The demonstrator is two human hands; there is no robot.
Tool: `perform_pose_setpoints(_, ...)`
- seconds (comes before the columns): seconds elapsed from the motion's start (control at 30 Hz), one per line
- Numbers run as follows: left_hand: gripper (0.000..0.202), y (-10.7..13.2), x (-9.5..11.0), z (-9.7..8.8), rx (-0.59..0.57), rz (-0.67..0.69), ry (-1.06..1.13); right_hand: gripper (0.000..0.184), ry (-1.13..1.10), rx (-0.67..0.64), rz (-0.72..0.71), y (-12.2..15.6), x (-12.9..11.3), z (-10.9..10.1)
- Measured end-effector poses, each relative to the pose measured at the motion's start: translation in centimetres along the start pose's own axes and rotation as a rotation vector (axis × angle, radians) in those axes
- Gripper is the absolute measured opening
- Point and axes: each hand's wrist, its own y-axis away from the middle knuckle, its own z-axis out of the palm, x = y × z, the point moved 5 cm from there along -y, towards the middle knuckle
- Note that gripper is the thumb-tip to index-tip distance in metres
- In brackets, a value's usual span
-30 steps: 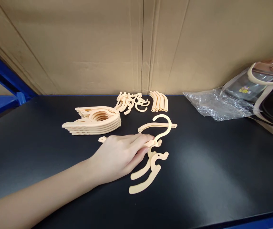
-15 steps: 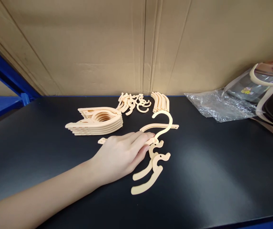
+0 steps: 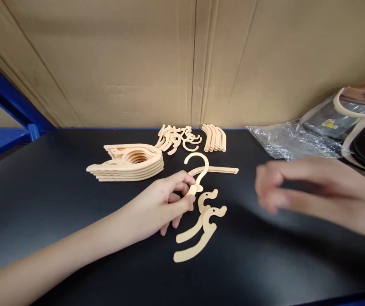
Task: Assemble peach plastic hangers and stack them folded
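1. Left hand [image 3: 169,206]: pinch closed, thumb and fingers grasping a cream hook [image 3: 207,166] at its base. Hook curves up and away from the grip; lowest part hidden by the fingers.
2. Right hand [image 3: 316,191]: well to the right of the grip, fingers curled, motion-blurred. Cannot tell whether it grasps anything.
3. Just beyond the grip: a slim bar [image 3: 223,169] on the black tabletop [image 3: 265,263], partly behind the hook.
4. Near side, right of the grip: front curved piece [image 3: 195,251] overlapping rear curved piece [image 3: 189,233], both lying flat.
5. Beyond the grip, leftward: stacked frames [image 3: 152,166]. Farther back: a heap of small hooks [image 3: 168,137], then a row of curved bars [image 3: 214,138].
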Motion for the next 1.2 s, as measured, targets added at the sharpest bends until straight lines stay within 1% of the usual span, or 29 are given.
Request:
perform_pose_setpoints(0.03,0.02,-0.1,-0.1,0.0,-0.027,-0.027,0.08,0.028,-0.083,0.02,0.066,-1.1,1.9,-0.2)
perform_pose_setpoints(0.07,0.019,-0.3,-0.2,-0.1,-0.045,-0.048,0.143,0.019,-0.064,0.029,0.066,-2.1,3.3,-0.1)
perform_pose_setpoints(0.1,0.016,-0.4,-0.2,-0.1,-0.057,-0.067,0.19,0.017,-0.007,0.025,0.05,-2.8,4.4,0.5)
perform_pose_setpoints(0.17,0.013,-0.5,-0.3,-0.3,-0.071,-0.104,0.259,0.025,0.034,-0.045,0.066,-3.7,6.1,2.5)
perform_pose_setpoints(0.23,0.012,-0.6,-0.3,-0.4,-0.082,-0.123,0.309,0.034,0.052,-0.05,0.052,-3.9,6.6,4.3)
perform_pose_setpoints(0.3,0.011,-0.7,-0.1,-0.5,-0.093,-0.119,0.347,0.033,0.105,-0.048,0.001,-3.8,6.3,5.7)
perform_pose_setpoints(0.4,0.007,-0.7,0.2,-0.6,-0.102,-0.103,0.394,0.028,0.223,-0.07,-0.053,-3.3,6.0,6.6)
perform_pose_setpoints(0.5,0.006,-0.6,0.3,-0.8,-0.109,-0.112,0.442,0.034,0.284,-0.096,-0.002,-2.8,6.4,6.6)
perform_pose_setpoints(0.63,0.004,-0.5,0.1,-1.0,-0.128,-0.122,0.478,0.04,0.238,-0.111,0.081,-2.5,6.5,6.5)
perform_pose_setpoints(0.7,0.002,-0.5,0.0,-1.0,-0.118,-0.124,0.489,0.035,0.207,-0.105,0.096,-2.5,6.3,6.6)
perform_pose_setpoints(0.8,0.012,-0.5,-0.1,-0.8,-0.095,-0.141,0.504,0.027,0.162,-0.057,0.108,-2.7,5.9,6.5)
perform_pose_setpoints(0.87,0.013,-0.5,-0.2,-0.6,-0.055,-0.172,0.505,0.032,0.125,-0.03,0.114,-2.6,5.9,6.4)
perform_pose_setpoints(0.93,0.014,-0.4,-0.3,-0.6,-0.008,-0.196,0.497,0.035,0.089,-0.042,0.104,-2.5,5.7,6.5)
perform_pose_setpoints(1.0,0.017,-0.4,-0.4,-0.6,0.026,-0.192,0.478,0.04,0.083,-0.061,0.071,-2.4,5.4,6.5)
perform_pose_setpoints(1.1,0.025,-0.4,-0.3,-0.6,0.036,-0.154,0.416,0.051,0.129,-0.066,-0.008,-2.3,4.5,6.5)
perform_pose_setpoints(1.2,0.031,-0.5,-0.2,-0.6,0.037,-0.144,0.337,0.056,0.181,-0.064,-0.047,-2.3,3.9,6.5)
